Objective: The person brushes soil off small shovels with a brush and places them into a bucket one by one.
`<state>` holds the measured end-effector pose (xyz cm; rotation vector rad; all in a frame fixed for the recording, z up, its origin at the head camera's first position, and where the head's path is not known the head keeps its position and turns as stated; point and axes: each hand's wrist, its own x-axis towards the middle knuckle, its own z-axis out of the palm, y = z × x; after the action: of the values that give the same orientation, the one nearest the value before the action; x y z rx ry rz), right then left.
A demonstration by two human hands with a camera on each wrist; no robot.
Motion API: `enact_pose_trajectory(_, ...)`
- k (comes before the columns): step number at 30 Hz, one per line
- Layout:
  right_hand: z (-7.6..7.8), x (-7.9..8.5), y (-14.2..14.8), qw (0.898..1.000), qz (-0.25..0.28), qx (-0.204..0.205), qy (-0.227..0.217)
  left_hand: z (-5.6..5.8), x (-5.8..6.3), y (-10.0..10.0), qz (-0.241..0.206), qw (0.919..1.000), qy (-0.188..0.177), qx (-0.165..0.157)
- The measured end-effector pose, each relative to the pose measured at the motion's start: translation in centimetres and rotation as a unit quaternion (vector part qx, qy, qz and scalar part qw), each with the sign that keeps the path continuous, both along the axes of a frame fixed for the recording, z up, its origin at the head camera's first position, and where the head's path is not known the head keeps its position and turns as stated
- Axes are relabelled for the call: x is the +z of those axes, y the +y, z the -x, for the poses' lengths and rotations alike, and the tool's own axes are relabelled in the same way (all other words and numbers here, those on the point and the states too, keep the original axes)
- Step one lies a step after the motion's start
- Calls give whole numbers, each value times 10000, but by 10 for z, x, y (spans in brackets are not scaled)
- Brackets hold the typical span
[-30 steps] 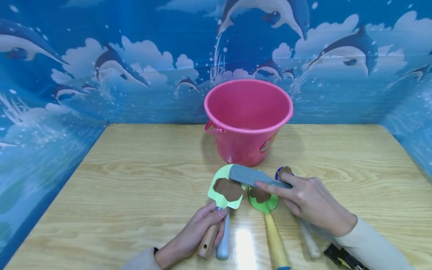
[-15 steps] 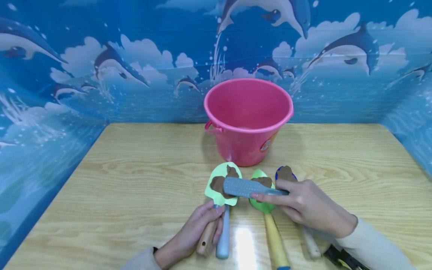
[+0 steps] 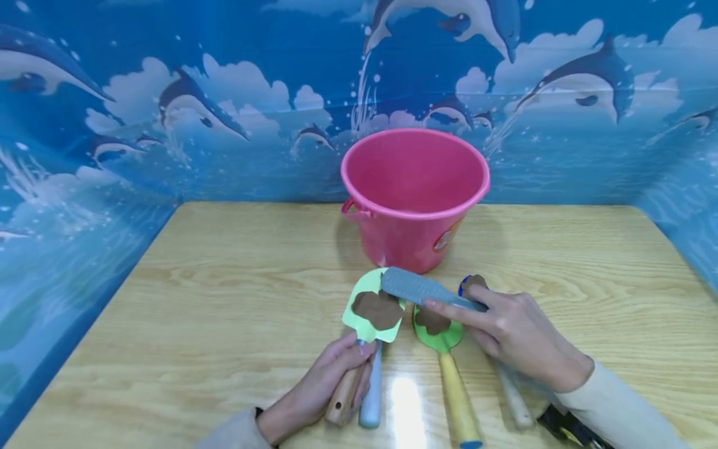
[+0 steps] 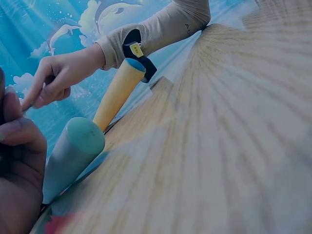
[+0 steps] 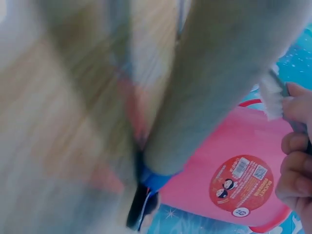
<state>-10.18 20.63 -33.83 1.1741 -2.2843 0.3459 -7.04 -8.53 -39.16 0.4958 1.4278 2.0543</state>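
My left hand point(image 3: 335, 371) grips the wooden handle point(image 3: 343, 399) of a light green shovel point(image 3: 359, 324). A blue handle point(image 3: 370, 390) lies beside it; that tool's head is hidden under the shovel. A brown muddy patch point(image 3: 376, 310) covers the middle of the blade. My right hand point(image 3: 518, 333) pinches a grey-blue brush point(image 3: 417, 288) with a dotted back, its index finger extended along it. The brush overlaps the blade's upper right edge; pale bristles point(image 5: 269, 96) show in the right wrist view.
A green shovel point(image 3: 443, 342) with a yellow handle point(image 3: 457, 399) and a blue-rimmed tool point(image 3: 462, 287) with a pale handle point(image 3: 513, 396) lie at right, both bearing brown patches. Behind stands a pink bucket point(image 3: 412, 240). Dolphin-print cloth point(image 3: 224, 156) surrounds the wooden table point(image 3: 224, 299).
The brush has gone down and left across the brown patch, then back up to the blade's upper right. The left hand and shovel have shifted only slightly; the other tools lie still.
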Motion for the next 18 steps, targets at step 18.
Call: enact_pose_trajectory(18, -7, -1, -12, 9977, -153, 663, 74, 1, -1, 1, -66, 10000, 23, -2)
